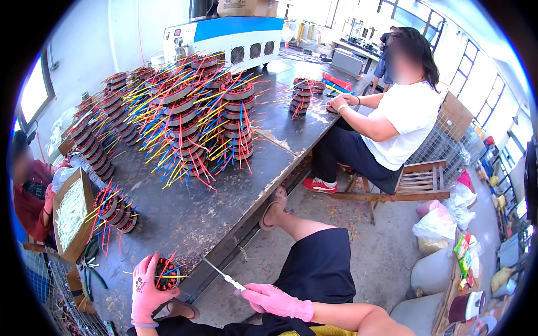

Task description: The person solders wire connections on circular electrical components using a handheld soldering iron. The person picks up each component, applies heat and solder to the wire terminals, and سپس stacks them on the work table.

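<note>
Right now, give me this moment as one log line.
left hand: holding stator | right hand: holding white-handled tool, tip clear of stator | table: wired stacks beyond

White, plain wall [123, 39] at left rear; one dark-framed window [33, 92] at far left and dark-barred windows [469, 59] along the right, all washed out by strong daylight. Large dark-topped table [174, 215], surface scuffed and worn pale in patches, runs diagonally away; slatted wooden chair [417, 195] to its right, workbench [370, 54] farther back. Floor [367, 269] grey, concrete-like, small coloured scraps scattered near the chair.
</note>
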Demonstrator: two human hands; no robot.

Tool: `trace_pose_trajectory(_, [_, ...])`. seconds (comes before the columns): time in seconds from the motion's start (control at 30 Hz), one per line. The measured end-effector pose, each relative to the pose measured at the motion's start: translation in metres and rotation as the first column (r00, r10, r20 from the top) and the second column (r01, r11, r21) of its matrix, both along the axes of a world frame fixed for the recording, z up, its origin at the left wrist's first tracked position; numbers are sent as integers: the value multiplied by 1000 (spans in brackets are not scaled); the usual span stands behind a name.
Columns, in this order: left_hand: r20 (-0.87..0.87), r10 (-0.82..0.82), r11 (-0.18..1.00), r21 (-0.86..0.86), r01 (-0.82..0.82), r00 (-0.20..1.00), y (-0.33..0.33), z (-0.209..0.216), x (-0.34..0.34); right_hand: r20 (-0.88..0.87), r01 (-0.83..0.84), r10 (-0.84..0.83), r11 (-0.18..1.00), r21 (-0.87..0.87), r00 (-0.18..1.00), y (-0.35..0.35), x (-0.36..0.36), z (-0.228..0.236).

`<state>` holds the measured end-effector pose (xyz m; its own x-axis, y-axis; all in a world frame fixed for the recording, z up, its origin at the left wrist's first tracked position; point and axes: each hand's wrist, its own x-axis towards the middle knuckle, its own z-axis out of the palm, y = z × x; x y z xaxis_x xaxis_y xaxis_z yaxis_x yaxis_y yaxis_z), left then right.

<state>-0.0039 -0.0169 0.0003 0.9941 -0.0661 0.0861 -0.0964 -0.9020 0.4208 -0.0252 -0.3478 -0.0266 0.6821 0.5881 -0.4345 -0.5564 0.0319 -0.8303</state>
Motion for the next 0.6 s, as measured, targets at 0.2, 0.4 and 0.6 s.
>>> trace_pose_trajectory(0.2, [16, 7, 1000, 21, -7, 1000, 1, -5, -1, 64, -66, 66, 998, -8, 996, 0, 2, -4])
trace_pose_trajectory(0.4, [7, 28, 999, 42, -28, 1000, 3, -9, 0, 82, -62, 62, 998, -6, 995, -1, 2, 0])
trace_pose_trajectory(0.6, [1, 37, 998, 58, -37, 999, -3, -4, 0, 73, -63, 63, 998, -4, 995, -1, 0, -5])
